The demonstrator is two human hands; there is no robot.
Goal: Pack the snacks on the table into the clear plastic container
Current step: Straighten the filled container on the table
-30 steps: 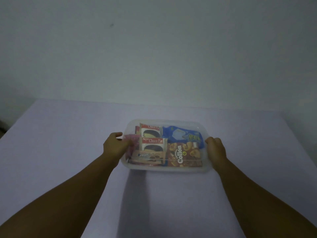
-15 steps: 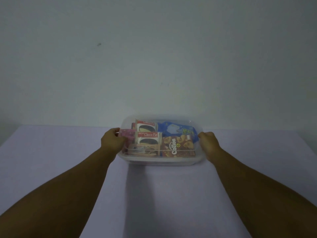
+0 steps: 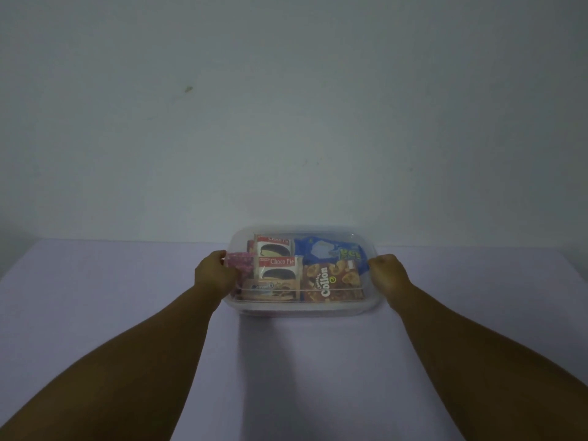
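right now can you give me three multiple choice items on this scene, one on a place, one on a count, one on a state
1. Where is the Collon box?
A. front right of the clear plastic container
B. on the bare table beside it
C. in the left hand

2. How many Choco Pie packs show?
A. one
B. two
C. four

3. What are the hands doing?
A. both resting flat on the table
B. one at each short end of the container
C. both reaching inside it

Answers:
1 A, the box lies inside, next to the near wall, on the right.
2 B, a near Choco Pie pack and a far Choco Pie pack lie one behind the other.
3 B, the left hand and the right hand sit against opposite ends.
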